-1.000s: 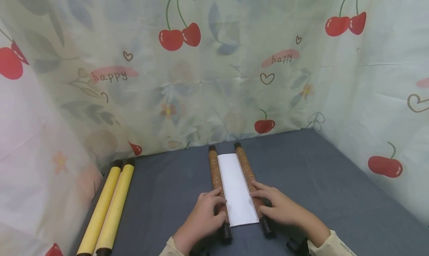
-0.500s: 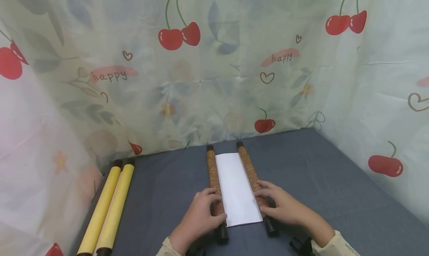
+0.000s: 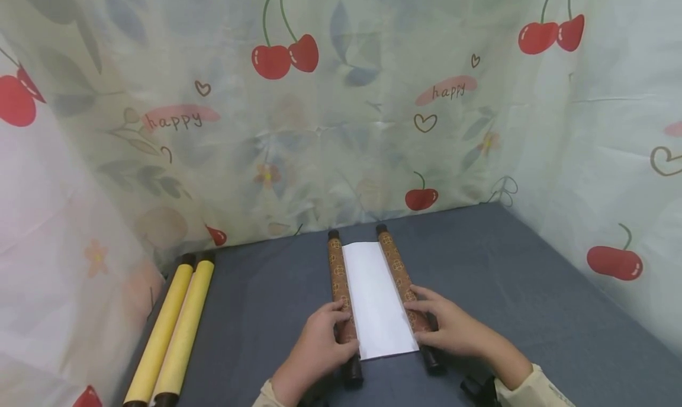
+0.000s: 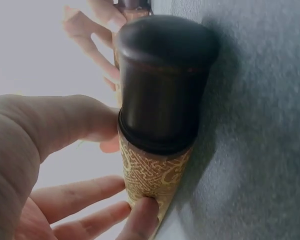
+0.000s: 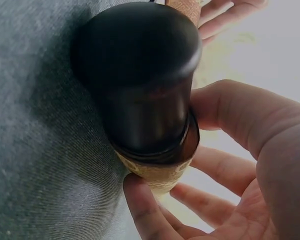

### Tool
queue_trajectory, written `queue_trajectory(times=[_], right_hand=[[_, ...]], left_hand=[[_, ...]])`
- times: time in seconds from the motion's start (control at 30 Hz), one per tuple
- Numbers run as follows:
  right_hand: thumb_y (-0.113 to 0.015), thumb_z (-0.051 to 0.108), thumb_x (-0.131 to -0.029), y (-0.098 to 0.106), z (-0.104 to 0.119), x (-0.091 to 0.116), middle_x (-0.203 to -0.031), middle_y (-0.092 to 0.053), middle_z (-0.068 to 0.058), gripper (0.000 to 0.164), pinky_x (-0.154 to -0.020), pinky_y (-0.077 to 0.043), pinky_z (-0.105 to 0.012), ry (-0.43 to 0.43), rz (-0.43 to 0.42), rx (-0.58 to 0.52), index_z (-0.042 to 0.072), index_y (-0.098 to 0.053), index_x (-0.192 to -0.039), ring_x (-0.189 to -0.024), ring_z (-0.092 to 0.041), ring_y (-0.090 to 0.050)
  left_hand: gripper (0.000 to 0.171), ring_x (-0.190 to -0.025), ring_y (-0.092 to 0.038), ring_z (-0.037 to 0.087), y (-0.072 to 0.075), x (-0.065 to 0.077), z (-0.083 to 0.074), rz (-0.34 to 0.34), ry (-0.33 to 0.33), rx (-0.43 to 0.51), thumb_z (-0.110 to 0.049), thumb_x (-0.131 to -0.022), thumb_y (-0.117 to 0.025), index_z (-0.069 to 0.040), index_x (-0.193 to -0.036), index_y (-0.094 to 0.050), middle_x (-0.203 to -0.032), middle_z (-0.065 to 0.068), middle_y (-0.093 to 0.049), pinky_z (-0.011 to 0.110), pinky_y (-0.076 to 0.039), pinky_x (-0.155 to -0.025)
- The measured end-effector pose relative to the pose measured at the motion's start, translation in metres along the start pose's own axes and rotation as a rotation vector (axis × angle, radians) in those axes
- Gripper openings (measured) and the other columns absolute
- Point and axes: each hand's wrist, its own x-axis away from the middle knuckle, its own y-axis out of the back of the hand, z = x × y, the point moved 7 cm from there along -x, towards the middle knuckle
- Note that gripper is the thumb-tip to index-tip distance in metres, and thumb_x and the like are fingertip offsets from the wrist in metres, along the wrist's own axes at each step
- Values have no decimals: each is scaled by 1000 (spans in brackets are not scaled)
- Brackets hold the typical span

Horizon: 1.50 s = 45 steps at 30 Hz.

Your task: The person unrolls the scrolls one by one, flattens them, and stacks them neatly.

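A hanging scroll lies partly unrolled on the dark table, with a blank white sheet (image 3: 379, 306) showing between its two rolled sides. Brown gold-patterned cloth covers the left roll (image 3: 338, 271) and the right roll (image 3: 395, 263). My left hand (image 3: 318, 345) grips the near part of the left roll, thumb toward the sheet. On the right roll, my right hand (image 3: 455, 327) holds the near part between thumb and fingers. In the left wrist view, the black end knob (image 4: 162, 95) stands beside my thumb. The right wrist view shows the other black knob (image 5: 140, 80), fingers bent around the roll behind it.
Two yellow scrolls (image 3: 183, 324) with black ends lie side by side at the table's left edge. A cherry-printed curtain (image 3: 341, 128) rises behind and at both sides of the grey-blue table (image 3: 495, 276).
Both hands have moved slightly apart with the rolls, so the white sheet between them shows wider than a second ago. Over the last half second almost nothing has moved.
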Motion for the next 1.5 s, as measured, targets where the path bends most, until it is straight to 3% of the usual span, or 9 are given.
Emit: queue_trajectory(times=[0.2, 0.33, 0.47, 0.57, 0.7, 0.83, 1.07, 1.23, 1.5], right_hand=[[-76, 14, -90, 3, -2, -3, -167, -39, -24, 56, -99, -50, -43, -1, 2, 3, 2, -65, -144, -151, -47, -41], [-75, 13, -90, 3, -2, -4, -168, -37, -25, 58, -101, -50, -49, -17, 13, 11, 1, -63, -145, -152, -48, -40], [-76, 18, -95, 2, 0, -4, -169, -33, -27, 58, -110, -45, -66, -18, 33, 1, 1, -59, -148, -153, -52, -36], [-76, 20, -97, 0, 0, -5, -170, -31, -28, 58, -113, -41, -71, -13, 38, -6, 2, -58, -148, -154, -53, -34], [-75, 19, -97, 0, -1, -4, -170, -31, -27, 57, -112, -41, -70, -7, 35, 0, 3, -58, -149, -154, -53, -34], [-74, 18, -96, 3, -4, -2, -170, -32, -26, 58, -112, -41, -70, 3, 25, 1, 4, -58, -150, -155, -52, -33], [-67, 14, -100, 9, -7, 4, -170, -34, -24, 46, -112, -42, -70, 9, 1, 5, 7, -63, -145, -154, -51, -35], [-63, 12, -102, 10, -8, 6, -168, -39, -24, 39, -111, -42, -71, 33, 4, -6, 9, -68, -140, -152, -51, -39], [-75, 32, -100, 14, -15, 8, -163, -45, -26, 41, -111, -42, -72, -5, -3, -4, 11, -70, -136, -148, -53, -44]], left_hand=[[40, -138, -58, 49, -2, 1, -6, -28, 0, -32, -7, -79, -79, 7, -116, -77, -143, 34, -61, 60, -54, -104], [35, -138, -58, 47, -3, 0, -7, -27, 13, -49, -9, -80, -80, 6, -112, -77, -141, 33, -63, 60, -55, -103], [32, -117, -69, 33, -2, -1, -7, -48, -1, -112, -14, -81, -81, -2, -111, -78, -123, 16, -75, 53, -51, -102], [16, -114, -70, 28, -2, -2, -9, -55, -43, -140, -14, -81, -80, -7, -95, -77, -103, 7, -79, 50, -45, -100], [12, -102, -71, 26, -2, -3, -11, -41, -111, -130, -8, -78, -77, -4, -90, -74, -91, 9, -77, 41, -46, -94], [29, -83, -62, 22, 1, -2, -11, -30, -142, -140, -7, -76, -76, 1, -104, -77, -89, 11, -71, 35, -47, -87], [23, -99, -68, 27, 8, 2, -11, -69, -156, -181, -11, -76, -75, -2, -97, -77, -110, 16, -77, 46, -49, -95], [37, -129, -60, 43, 8, 2, 2, -31, -30, -140, -20, -85, -78, -2, -117, -77, -136, 20, -68, 59, -51, -104], [42, -124, -58, 41, 13, 7, 10, -12, 24, -159, -31, -84, -89, -8, -117, -77, -135, 17, -64, 53, -56, -91]])
